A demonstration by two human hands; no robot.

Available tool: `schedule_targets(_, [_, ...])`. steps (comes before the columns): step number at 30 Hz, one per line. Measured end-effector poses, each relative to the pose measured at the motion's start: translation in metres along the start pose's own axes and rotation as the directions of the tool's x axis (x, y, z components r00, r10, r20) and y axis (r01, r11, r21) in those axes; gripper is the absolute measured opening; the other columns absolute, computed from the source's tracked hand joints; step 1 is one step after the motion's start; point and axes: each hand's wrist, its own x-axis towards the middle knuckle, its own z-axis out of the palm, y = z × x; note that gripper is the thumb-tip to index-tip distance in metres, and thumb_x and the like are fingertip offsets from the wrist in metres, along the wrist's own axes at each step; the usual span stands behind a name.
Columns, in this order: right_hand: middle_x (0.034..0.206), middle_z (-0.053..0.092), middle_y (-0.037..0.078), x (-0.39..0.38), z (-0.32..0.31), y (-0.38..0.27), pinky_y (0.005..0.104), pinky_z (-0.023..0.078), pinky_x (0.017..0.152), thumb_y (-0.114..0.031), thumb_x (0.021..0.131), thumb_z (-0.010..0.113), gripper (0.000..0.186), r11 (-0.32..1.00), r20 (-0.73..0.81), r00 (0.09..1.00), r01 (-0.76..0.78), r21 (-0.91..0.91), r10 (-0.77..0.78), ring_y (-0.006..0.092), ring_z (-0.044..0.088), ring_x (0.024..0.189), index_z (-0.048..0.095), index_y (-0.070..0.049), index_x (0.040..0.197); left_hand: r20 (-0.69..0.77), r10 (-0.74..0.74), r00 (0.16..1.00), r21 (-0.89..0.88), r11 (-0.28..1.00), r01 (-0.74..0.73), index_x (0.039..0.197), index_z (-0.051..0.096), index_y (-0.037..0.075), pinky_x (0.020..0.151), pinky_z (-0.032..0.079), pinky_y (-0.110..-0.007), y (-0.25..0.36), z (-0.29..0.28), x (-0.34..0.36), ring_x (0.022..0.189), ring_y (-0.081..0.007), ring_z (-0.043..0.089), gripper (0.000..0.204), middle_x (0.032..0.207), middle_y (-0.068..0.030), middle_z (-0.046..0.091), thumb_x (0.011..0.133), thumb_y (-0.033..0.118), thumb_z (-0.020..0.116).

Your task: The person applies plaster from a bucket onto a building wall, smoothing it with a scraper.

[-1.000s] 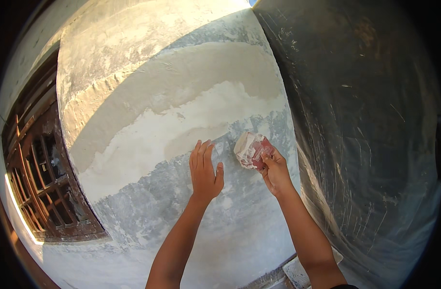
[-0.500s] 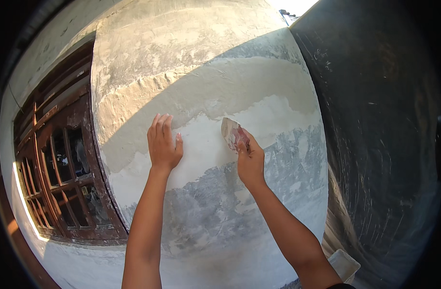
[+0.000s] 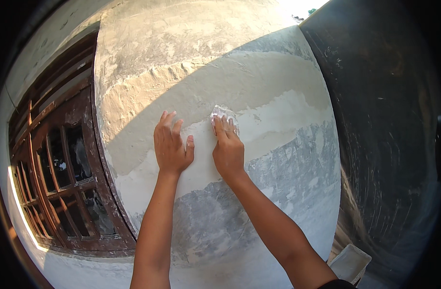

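My left hand [image 3: 173, 147] is open, fingers apart and slightly bent, against or just off the plastered wall [image 3: 273, 72]. To its right, my right hand [image 3: 228, 151] grips a small flat scraper [image 3: 219, 109], whitish with smears, pressing it to the wall with the fingers over its back. Both hands are at the lower edge of a beige band of plaster, where a paler, uneven coat [image 3: 273, 120] begins. Below that lies mottled grey surface [image 3: 297, 164]. The scraper's far side is partly hidden behind my fingers.
A brown wooden window [image 3: 76, 183] with barred panes is at the left. A large dark sheet [image 3: 384, 125] hangs along the right side of the wall. At the lower right sits a pale, dirty rectangular container [image 3: 350, 262]. Sunlight falls across the upper wall.
My right hand has moved up and leftward with the scraper, now turned against the wall and largely covered by my fingers. My left hand is higher and farther left. The view has also shifted.
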Motion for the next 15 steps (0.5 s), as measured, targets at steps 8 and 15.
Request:
schedule_targets(8, [0.136, 0.049, 0.03, -0.003, 0.02, -0.009, 0.0473, 0.037, 0.108, -0.009, 0.086, 0.056, 0.05, 0.866, 0.288, 0.957, 0.13, -0.482, 0.017, 0.0434, 0.05, 0.126, 0.049, 0.006, 0.134, -0.03, 0.012, 0.999, -0.017, 1.0, -0.013, 0.13, 0.038, 0.01, 0.1, 0.034, -0.051, 0.0, 0.001, -0.001, 0.128, -0.0424, 0.043, 0.051, 0.134, -0.0196, 0.045, 0.084, 0.018, 0.058])
schedule_targets(15, [0.124, 0.059, 0.025, -0.011, -0.03, -0.012, 0.0456, 0.041, 0.105, -0.009, 0.086, 0.057, 0.049, 0.867, 0.384, 0.916, 0.284, -0.409, -0.119, 0.0378, 0.058, 0.116, 0.052, 0.003, 0.133, -0.028, -0.01, 1.0, 0.022, 1.0, 0.01, 0.128, 0.04, 0.01, 0.099, 0.034, -0.05, -0.004, 0.003, -0.004, 0.125, -0.0391, 0.044, 0.049, 0.131, -0.017, 0.046, 0.083, 0.02, 0.057])
